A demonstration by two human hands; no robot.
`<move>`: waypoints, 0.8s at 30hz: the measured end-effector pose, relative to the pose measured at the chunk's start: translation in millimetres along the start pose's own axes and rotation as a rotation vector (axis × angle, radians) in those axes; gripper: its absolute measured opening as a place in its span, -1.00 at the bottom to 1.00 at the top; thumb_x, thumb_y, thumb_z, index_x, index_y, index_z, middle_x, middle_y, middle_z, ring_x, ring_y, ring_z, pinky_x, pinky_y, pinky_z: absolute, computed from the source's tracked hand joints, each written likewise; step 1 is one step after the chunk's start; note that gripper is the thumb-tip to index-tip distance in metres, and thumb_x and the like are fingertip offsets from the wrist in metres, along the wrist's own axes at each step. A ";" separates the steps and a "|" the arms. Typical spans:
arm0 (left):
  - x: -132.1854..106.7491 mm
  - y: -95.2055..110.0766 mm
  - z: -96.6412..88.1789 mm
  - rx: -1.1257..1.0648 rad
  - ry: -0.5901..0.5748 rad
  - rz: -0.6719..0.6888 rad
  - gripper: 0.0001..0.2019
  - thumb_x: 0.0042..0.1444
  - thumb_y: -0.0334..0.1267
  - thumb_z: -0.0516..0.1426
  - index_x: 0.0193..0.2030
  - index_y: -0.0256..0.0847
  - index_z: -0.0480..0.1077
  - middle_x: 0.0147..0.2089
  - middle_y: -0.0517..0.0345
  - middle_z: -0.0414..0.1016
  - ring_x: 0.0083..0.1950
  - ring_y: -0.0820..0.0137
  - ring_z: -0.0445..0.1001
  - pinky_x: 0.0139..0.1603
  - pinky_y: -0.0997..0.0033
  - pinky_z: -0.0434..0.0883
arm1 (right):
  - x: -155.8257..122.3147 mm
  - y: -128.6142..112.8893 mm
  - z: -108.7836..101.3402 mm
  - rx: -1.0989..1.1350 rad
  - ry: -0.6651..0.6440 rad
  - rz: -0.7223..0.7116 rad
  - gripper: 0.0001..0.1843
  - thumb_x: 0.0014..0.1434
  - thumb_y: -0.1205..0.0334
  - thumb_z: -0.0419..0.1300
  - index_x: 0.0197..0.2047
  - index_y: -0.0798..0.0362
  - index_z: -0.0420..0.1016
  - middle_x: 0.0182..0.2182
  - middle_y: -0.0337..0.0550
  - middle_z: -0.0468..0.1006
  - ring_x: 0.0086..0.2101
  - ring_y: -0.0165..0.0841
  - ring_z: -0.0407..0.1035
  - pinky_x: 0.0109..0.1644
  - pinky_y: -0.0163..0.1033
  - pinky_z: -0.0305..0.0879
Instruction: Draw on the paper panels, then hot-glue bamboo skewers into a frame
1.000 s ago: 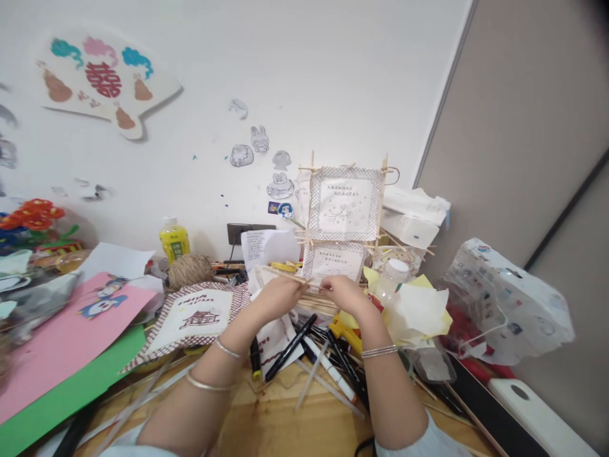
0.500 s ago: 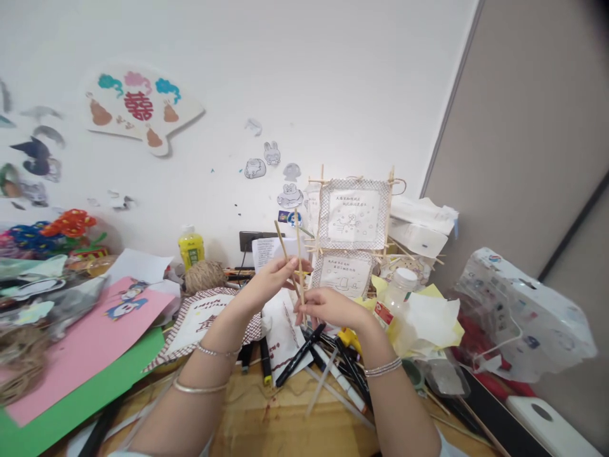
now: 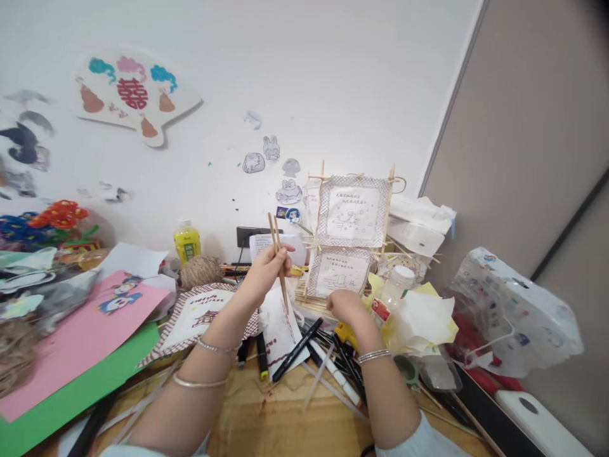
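My left hand (image 3: 272,266) is closed around two thin wooden sticks (image 3: 281,270); they stand nearly upright, slightly apart at the top. Further right, my right hand (image 3: 347,306) is at a bundle of pale wooden sticks (image 3: 304,292), in front of a stick frame. Its fingers are curled and mostly turned away, so whatever they pinch is hidden. Behind it stands the frame with an upper paper panel (image 3: 354,212) and a lower paper panel (image 3: 339,273), both bearing line drawings and handwriting.
Black markers (image 3: 297,349) and other pens lie below my hands. To the left are a patterned paper piece (image 3: 202,317), twine (image 3: 200,273), a yellow bottle (image 3: 187,241) and pink paper (image 3: 90,336). A clear bottle (image 3: 394,289) and a plastic bag (image 3: 518,311) sit right.
My right hand has let go of the sticks and moved right to the stick bundle. The two sticks, earlier spread, now lie closer together in my left hand, which has shifted slightly left.
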State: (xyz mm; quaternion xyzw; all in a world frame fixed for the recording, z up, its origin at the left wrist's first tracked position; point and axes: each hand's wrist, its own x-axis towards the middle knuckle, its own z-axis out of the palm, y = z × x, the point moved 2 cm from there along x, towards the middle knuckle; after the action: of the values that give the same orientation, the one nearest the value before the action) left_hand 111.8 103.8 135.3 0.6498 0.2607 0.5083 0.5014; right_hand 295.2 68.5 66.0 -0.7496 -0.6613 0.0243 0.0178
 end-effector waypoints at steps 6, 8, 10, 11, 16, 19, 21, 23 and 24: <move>-3.2 0.4 4.5 0.171 -0.070 0.010 -0.81 0.11 -0.21 0.00 -0.28 -0.28 0.34 -0.55 0.32 0.13 -0.51 0.53 0.19 -0.46 0.54 0.27 | 17.9 -7.8 20.0 -0.151 0.018 0.079 -0.71 0.08 0.47 0.11 -0.15 0.31 0.55 -0.22 0.37 0.55 -0.15 -0.09 0.48 -0.15 -0.15 0.34; -5.1 1.5 5.5 0.213 -0.090 0.012 -0.79 0.10 -0.18 0.00 -0.30 -0.28 0.35 -0.54 0.32 0.11 -0.51 0.52 0.18 -0.47 0.54 0.26 | 20.6 -8.1 24.4 -0.185 0.024 0.084 -0.72 0.08 0.49 0.10 -0.16 0.30 0.56 -0.25 0.36 0.56 -0.16 -0.08 0.48 -0.15 -0.11 0.35; -5.8 1.9 6.4 0.241 -0.113 0.010 -0.77 0.09 -0.16 0.00 -0.30 -0.27 0.35 -0.54 0.31 0.12 -0.50 0.51 0.18 -0.47 0.54 0.26 | 22.1 -7.8 28.0 -0.211 0.030 0.080 -0.73 0.08 0.51 0.10 -0.19 0.30 0.57 -0.27 0.35 0.57 -0.17 -0.07 0.49 -0.15 -0.10 0.35; -5.9 1.9 6.8 0.249 -0.124 0.008 -0.77 0.09 -0.15 0.00 -0.30 -0.27 0.36 -0.54 0.30 0.13 -0.49 0.51 0.19 -0.47 0.53 0.26 | 22.7 -7.7 29.5 -0.220 0.034 0.076 -0.74 0.08 0.51 0.10 -0.20 0.30 0.57 -0.28 0.35 0.57 -0.17 -0.07 0.49 -0.15 -0.10 0.35; -5.3 1.1 9.6 0.276 -0.190 -0.023 -0.77 0.07 -0.15 0.00 -0.34 -0.27 0.36 -0.54 0.31 0.15 -0.51 0.50 0.21 -0.46 0.51 0.26 | 24.2 -6.9 33.5 -0.241 0.056 0.063 -0.76 0.07 0.47 0.14 -0.20 0.30 0.57 -0.31 0.35 0.57 -0.19 -0.08 0.50 -0.14 -0.11 0.35; -5.1 -0.5 10.6 0.290 -0.208 -0.032 -0.77 0.08 -0.16 -0.02 -0.32 -0.27 0.36 -0.53 0.30 0.16 -0.50 0.50 0.21 -0.45 0.50 0.26 | 24.3 -6.4 33.0 -0.239 0.059 0.053 -0.74 0.10 0.48 0.10 -0.17 0.30 0.56 -0.28 0.35 0.57 -0.19 -0.10 0.50 -0.14 -0.11 0.35; -4.6 -2.6 10.9 0.289 -0.214 -0.036 -0.76 0.08 -0.16 -0.02 -0.31 -0.27 0.36 -0.53 0.30 0.16 -0.50 0.50 0.21 -0.45 0.50 0.26 | 24.3 -7.0 31.1 -0.233 0.054 0.044 -0.72 0.13 0.50 0.06 -0.17 0.30 0.56 -0.25 0.34 0.57 -0.18 -0.11 0.50 -0.14 -0.13 0.35; -3.8 -4.9 10.9 0.285 -0.219 -0.043 -0.76 0.07 -0.16 -0.03 -0.31 -0.28 0.36 -0.55 0.31 0.15 -0.52 0.50 0.20 -0.46 0.50 0.25 | 24.4 -8.9 28.1 -0.223 0.049 0.033 -0.70 0.14 0.52 0.03 -0.17 0.30 0.56 -0.24 0.31 0.57 -0.17 -0.12 0.49 -0.15 -0.15 0.34; -3.5 -5.8 10.8 0.286 -0.222 -0.042 -0.75 0.07 -0.16 -0.03 -0.31 -0.27 0.36 -0.55 0.31 0.15 -0.52 0.50 0.19 -0.47 0.50 0.25 | 24.3 -10.3 26.4 -0.216 0.047 0.026 -0.70 0.14 0.51 0.02 -0.16 0.30 0.55 -0.24 0.30 0.57 -0.17 -0.13 0.49 -0.14 -0.16 0.34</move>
State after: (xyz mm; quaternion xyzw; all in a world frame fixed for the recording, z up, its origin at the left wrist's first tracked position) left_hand 121.6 98.7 128.8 0.7610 0.2872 0.3805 0.4401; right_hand 286.4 93.8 40.0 -0.7559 -0.6498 -0.0645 -0.0481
